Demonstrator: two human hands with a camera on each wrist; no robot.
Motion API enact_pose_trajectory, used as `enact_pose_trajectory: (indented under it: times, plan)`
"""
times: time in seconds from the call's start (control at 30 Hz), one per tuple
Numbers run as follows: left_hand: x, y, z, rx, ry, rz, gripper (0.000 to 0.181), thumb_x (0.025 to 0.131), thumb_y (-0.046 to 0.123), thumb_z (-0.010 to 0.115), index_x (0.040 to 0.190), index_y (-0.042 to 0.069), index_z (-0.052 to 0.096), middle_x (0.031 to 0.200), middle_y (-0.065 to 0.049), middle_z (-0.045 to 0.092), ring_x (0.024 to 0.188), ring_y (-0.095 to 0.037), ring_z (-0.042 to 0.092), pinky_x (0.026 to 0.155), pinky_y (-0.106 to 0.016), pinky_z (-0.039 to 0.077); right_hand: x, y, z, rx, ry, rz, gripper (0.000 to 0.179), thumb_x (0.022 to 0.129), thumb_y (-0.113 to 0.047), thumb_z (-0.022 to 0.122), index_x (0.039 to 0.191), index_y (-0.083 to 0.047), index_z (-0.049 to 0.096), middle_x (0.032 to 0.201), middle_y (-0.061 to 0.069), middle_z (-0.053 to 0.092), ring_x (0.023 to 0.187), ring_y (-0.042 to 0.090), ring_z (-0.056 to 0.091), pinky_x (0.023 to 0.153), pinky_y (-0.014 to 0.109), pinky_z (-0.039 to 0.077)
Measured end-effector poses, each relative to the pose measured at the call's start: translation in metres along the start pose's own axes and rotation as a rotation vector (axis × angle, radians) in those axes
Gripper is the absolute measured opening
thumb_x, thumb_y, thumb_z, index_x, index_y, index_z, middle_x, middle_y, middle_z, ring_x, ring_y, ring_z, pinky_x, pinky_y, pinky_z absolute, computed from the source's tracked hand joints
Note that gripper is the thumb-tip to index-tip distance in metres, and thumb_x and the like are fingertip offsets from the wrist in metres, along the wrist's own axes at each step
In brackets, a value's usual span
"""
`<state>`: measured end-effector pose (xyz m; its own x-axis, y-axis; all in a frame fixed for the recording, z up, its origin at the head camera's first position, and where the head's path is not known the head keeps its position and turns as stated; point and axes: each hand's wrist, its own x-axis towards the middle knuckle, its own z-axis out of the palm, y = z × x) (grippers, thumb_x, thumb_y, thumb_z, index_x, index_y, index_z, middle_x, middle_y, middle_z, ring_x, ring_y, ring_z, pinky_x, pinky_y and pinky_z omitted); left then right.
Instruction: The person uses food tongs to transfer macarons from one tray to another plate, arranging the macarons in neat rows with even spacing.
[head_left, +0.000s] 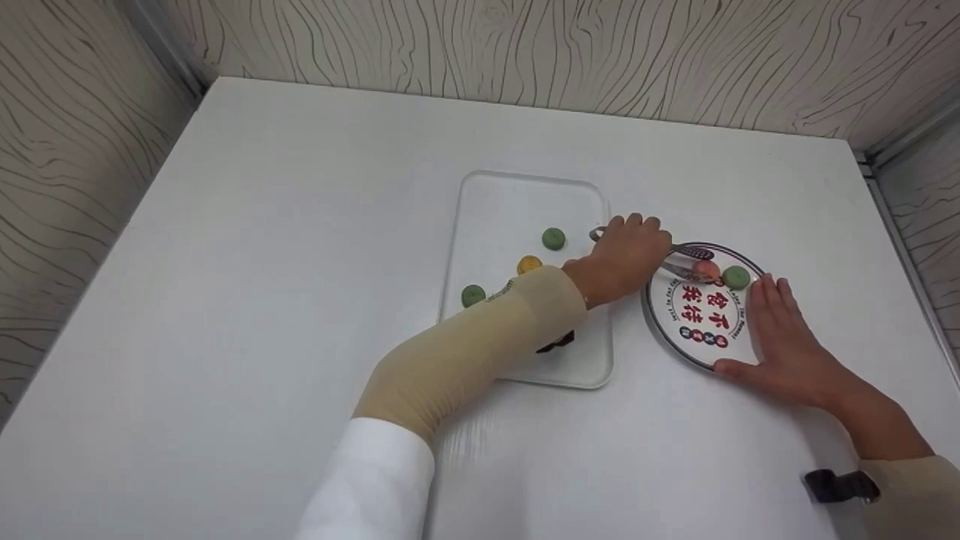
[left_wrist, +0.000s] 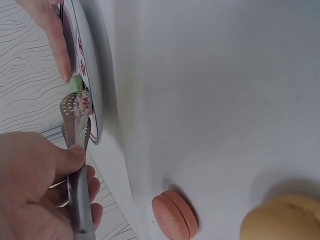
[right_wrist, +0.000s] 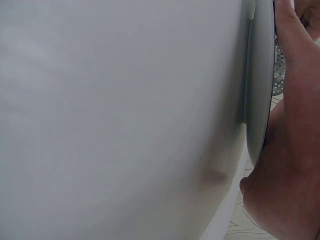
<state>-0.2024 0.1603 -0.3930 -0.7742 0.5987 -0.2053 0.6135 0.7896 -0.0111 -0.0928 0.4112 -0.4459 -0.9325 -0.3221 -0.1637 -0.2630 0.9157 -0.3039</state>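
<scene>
My left hand [head_left: 628, 251] grips metal tongs [left_wrist: 78, 200] with perforated heads, reaching across to the right. The tong heads lie over the white plate [head_left: 663, 319], on either side of a pink macaron [head_left: 706, 271]; whether they squeeze it I cannot tell. Beside it on the plate sits a green macaron [head_left: 736, 277]. My right hand [head_left: 787, 352] rests against the plate's right edge, fingers straight and thumb spread along the near rim. In the right wrist view the plate [right_wrist: 261, 85] appears edge-on beside that hand.
Left of the plate lies a clear-edged rectangular tray [head_left: 525, 180]. It bears a green macaron [head_left: 553, 238], a yellow one [head_left: 529, 264] and another green one [head_left: 473, 295]. Another pink macaron [left_wrist: 172, 216] shows in the left wrist view. My left forearm covers part of the tray.
</scene>
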Motion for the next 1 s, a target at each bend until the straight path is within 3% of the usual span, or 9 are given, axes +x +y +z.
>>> enact_pose_trajectory:
  times: [0.23, 1.0]
  plan:
    - [-0.0016, -0.0003, -0.0013, -0.018, -0.017, -0.005, 0.036, 0.107, 0.023, 0.054, 0.144, 0.024, 0.055, 0.135, 0.005, 0.056, 0.118, -0.012, 0.049, 0.106, -0.027, 0.04, 0.0005, -0.001, -0.0004, 0.001, -0.003, 0.023, 0.125, 0.087, -0.055, 0.073, 0.156, 0.012, -0.008, 0.163, 0.034, -0.014, 0.15, 0.042, -0.024, 0.119, 0.038, -0.016]
    - [-0.0007, 0.0007, 0.0004, -0.018, -0.027, -0.016, 0.039, 0.107, 0.027, 0.053, 0.146, 0.024, 0.053, 0.137, 0.005, 0.055, 0.12, -0.012, 0.049, 0.108, -0.026, 0.039, 0.0004, -0.0024, -0.0005, 0.003, -0.015, 0.033, 0.125, 0.087, -0.055, 0.073, 0.156, 0.012, -0.009, 0.163, 0.034, -0.013, 0.15, 0.042, -0.025, 0.119, 0.039, -0.017]
